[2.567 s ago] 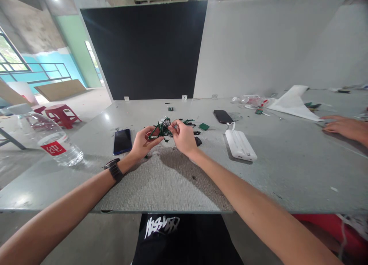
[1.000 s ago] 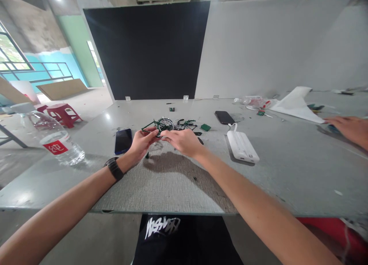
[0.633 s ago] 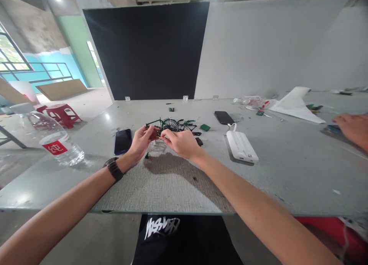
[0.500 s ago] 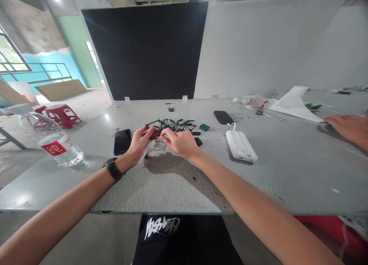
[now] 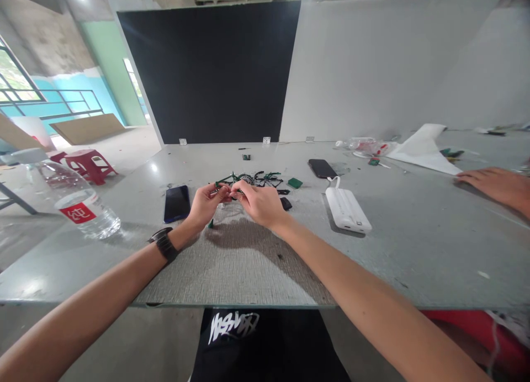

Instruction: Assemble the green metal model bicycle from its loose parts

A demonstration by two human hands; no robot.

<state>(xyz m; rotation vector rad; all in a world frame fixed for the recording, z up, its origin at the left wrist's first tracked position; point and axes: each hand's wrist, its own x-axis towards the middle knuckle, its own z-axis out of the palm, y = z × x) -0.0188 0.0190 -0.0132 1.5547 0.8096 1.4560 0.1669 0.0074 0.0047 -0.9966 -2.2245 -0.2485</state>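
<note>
- Green model bicycle (image 5: 234, 178): left of the white power bank (image 5: 346, 210), at the fingertips of both hands and partly hidden by them; part of a spoked wheel (image 5: 247, 179) shows.
- Left hand (image 5: 205, 205): well left of power bank, thumb and fingers pinching the bicycle; black watch (image 5: 164, 244) on wrist.
- Right hand (image 5: 263, 205): left of power bank, nearer it than the left hand; thumb and index tips drawn together at the bicycle, cannot tell if a small part sits between them.
- Loose green and black parts (image 5: 268, 179), flat green block (image 5: 294, 182), black piece (image 5: 285, 203): all left of power bank.
- Black phone (image 5: 321, 169): just beyond power bank.
- Dark-screen phone (image 5: 176, 203): far left of power bank.
- Water bottle (image 5: 78, 200): farthest left of power bank.
- Clear plastic packaging (image 5: 364, 146), white sheet (image 5: 426, 150): beyond power bank, sheet to its right.
- Another person's hand (image 5: 494, 183): well right of power bank, near the sheet.
</note>
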